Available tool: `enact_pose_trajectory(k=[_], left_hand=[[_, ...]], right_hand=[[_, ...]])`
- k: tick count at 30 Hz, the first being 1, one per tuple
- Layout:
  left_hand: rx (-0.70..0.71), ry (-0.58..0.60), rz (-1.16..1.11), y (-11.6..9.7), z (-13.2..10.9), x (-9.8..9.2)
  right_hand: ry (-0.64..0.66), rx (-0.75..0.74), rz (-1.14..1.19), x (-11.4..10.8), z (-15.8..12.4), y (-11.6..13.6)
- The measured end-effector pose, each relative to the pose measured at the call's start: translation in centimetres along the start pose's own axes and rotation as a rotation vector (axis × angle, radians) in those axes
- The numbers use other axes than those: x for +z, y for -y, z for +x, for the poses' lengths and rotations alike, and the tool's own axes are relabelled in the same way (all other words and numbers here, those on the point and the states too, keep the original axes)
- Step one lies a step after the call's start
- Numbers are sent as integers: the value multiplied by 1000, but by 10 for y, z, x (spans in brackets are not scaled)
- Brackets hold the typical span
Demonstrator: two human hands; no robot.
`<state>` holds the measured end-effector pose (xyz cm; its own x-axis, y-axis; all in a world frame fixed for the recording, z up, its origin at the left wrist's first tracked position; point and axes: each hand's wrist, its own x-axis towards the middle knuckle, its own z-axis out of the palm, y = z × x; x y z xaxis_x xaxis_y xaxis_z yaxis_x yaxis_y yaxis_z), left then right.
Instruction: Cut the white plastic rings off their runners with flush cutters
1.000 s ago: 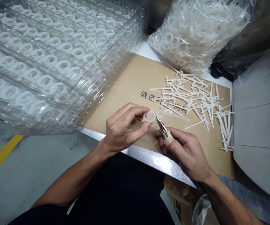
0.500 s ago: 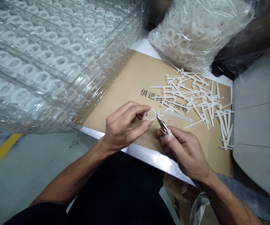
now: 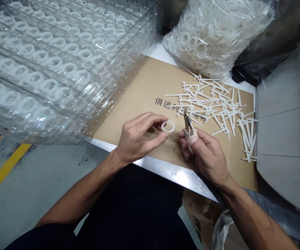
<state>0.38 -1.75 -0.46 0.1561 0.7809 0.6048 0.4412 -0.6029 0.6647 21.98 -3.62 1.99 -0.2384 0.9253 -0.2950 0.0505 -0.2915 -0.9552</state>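
Between the thumb and fingers of my left hand (image 3: pixel 143 139) is a white plastic ring (image 3: pixel 168 126), held above the cardboard sheet (image 3: pixel 139 86). My right hand (image 3: pixel 208 154) grips a pair of cutting nippers (image 3: pixel 188 123) by the pale handles, jaws pointing away from me. The nippers are apart from the ring, a short way to its right. Just beyond them lies a loose pile of thin white plastic sprue pieces (image 3: pixel 217 104), partly over printed characters on the cardboard.
Stacked clear plastic trays (image 3: pixel 69 52) filled with white rings stand at left. A clear bag of rings (image 3: pixel 204 41) sits at the back. A grey panel (image 3: pixel 285 139) borders the right side; the metal table edge (image 3: pixel 162 168) runs before me.
The ring has come apart from the curved white sprue at the nippers, and that sprue is no longer at the jaws. The nippers have turned more upright and moved slightly right.
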Motion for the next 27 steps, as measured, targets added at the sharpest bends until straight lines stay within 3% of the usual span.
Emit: enact_pose_trajectory(k=[10, 21, 27], left_hand=[[95, 257, -79, -7, 4, -1], [35, 279, -102, -4, 3, 0], [-40, 274, -137, -6, 3, -1]], right_hand=[[-227, -215, -140, 19, 11, 0], [-245, -309, -359, 18, 8, -3], [-183, -223, -135, 15, 11, -4]])
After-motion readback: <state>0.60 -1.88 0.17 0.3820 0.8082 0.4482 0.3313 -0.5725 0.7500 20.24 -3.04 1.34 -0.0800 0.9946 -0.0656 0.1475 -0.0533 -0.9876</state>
